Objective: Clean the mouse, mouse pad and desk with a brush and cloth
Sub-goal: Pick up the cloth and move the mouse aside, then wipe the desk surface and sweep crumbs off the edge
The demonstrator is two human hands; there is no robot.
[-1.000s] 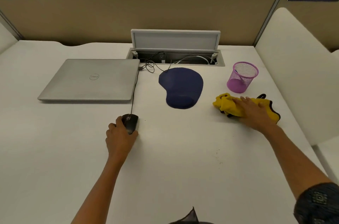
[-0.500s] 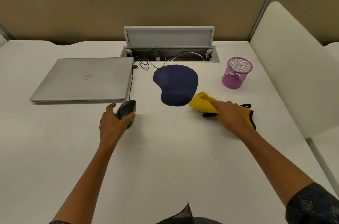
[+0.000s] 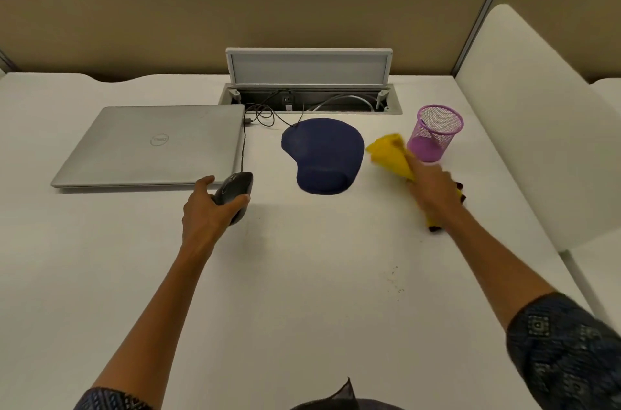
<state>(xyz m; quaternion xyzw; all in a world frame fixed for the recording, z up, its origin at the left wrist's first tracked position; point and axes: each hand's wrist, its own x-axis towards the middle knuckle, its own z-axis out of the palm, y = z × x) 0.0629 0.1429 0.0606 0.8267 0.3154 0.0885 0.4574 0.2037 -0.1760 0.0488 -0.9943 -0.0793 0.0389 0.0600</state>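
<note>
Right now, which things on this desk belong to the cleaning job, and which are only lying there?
For the job:
- mouse, held in the left hand
- yellow cloth, held in the right hand
- mouse pad
- desk

Only lying there:
- closed laptop
- purple mesh cup
- open cable box

No brush is visible.

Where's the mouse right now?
Head view, left of centre: the mouse is in the left hand, just off the laptop's front right corner.

Black mouse (image 3: 234, 191) near navy pad (image 3: 323, 154), yellow cloth (image 3: 391, 154) rightward
</note>
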